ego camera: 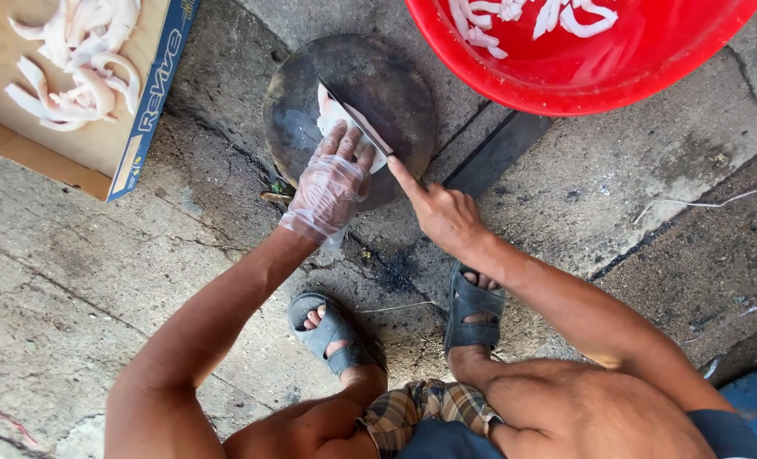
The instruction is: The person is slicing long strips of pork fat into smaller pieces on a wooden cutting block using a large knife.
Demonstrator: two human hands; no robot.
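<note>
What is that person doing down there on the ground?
A person squats on the concrete, cutting a pale piece of meat on a round dark chopping block. The left hand, in a clear plastic glove, presses the meat down. The right hand holds a knife across it. White strips lie in the cardboard box and the red basin.

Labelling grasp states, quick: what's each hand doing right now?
Left hand: gloved, fingers flat, pressing the white piece on the round board.
Right hand: closed on the knife.
</note>
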